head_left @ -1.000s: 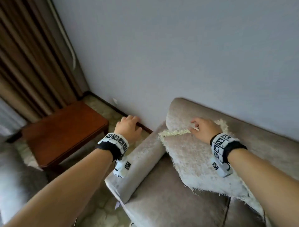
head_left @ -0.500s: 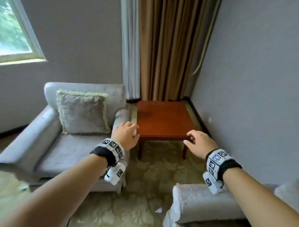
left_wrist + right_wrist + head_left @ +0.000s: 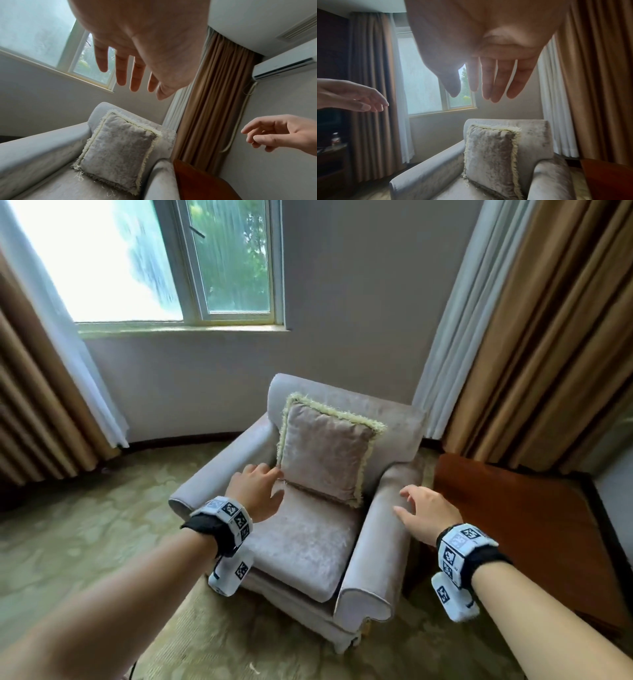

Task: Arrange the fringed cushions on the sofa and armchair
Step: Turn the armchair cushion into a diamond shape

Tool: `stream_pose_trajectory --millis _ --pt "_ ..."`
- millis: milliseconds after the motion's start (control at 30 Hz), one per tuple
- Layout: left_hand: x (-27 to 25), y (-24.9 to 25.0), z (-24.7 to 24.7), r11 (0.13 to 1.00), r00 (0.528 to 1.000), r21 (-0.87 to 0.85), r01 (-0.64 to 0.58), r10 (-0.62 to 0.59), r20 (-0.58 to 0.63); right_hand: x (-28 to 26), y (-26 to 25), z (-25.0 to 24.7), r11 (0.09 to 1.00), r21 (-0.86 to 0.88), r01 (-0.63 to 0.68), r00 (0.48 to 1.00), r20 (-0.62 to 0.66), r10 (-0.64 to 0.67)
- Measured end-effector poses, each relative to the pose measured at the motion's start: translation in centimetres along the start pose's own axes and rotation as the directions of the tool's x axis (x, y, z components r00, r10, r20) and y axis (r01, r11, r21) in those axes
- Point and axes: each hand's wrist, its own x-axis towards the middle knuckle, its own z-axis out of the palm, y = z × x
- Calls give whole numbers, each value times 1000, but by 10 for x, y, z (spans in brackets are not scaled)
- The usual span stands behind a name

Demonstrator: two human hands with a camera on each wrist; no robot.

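Since half a second ago the view has swung onto the armchair [image 3: 308, 542]. One fringed cushion [image 3: 325, 453], pale velvet edged in cream, leans upright against its backrest. Left hand [image 3: 257, 491] and right hand [image 3: 428, 515] hover spread, empty, two in all.

View has swung from sofa to armchair [image 3: 308, 529]; both empty hands now reach toward it; fringed cushion [image 3: 325, 453] just beyond left hand [image 3: 255, 491] fingers [image 3: 274, 474].

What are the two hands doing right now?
Left hand: open, holding nothing, near the fringed cushion.
Right hand: open, holding nothing.
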Motion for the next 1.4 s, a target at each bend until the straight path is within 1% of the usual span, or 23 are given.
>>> stream_pose_trajectory --millis 100,200,333,467,533,633,767,833,933,1033,1100,1233,1300,1400 --pt "35 -22 19 998 998 -2 60 -60 22 58 -14 15 998 -9 54 998 31 -54" --pt "74 -43 33 996 995 -3 92 -92 29 124 -21 36 996 -14 92 994 53 -91" --pt "127 -76 43 982 981 -7 187 -186 48 214 -38 64 989 -36 146 982 129 -141" --pt "177 -110 48 961 960 46 274 -276 49 295 -64 89 974 -40 223 953 218 -209" --pt "196 -123 52 953 953 58 298 -300 44 328 -77 97 966 -52 253 939 252 -233" --pt "226 -141 61 940 937 43 339 -341 70 366 -94 109 960 -61 273 924 294 -244" --pt "279 -164 86 942 932 14 335 -334 141 419 -104 119 958 -74 276 927 285 -245" --pt "316 -173 100 957 942 1 289 -285 179 446 -105 120 966 -73 249 939 263 -222" --pt "387 -184 123 983 956 -25 183 -172 239 488 -102 123 984 -73 164 966 216 -145" --pt "456 -194 147 991 960 -101 92 -61 274 522 -96 128 995 -86 49 983 178 -33" --pt "496 -204 165 991 955 -132 35 5 295 542 -93 133 994 -104 -35 983 177 54" --pt "563 -223 206 985 920 -171 -10 76 384 576 -91 144 972 -159 -174 958 200 204" --pt "589 -230 232 983 899 -183 -2 82 431 595 -89 151 959 -171 -226 940 219 261" --pt "620 -235 273 983 867 -180 28 65 494 624 -85 165 946 -202 -252 928 228 296"
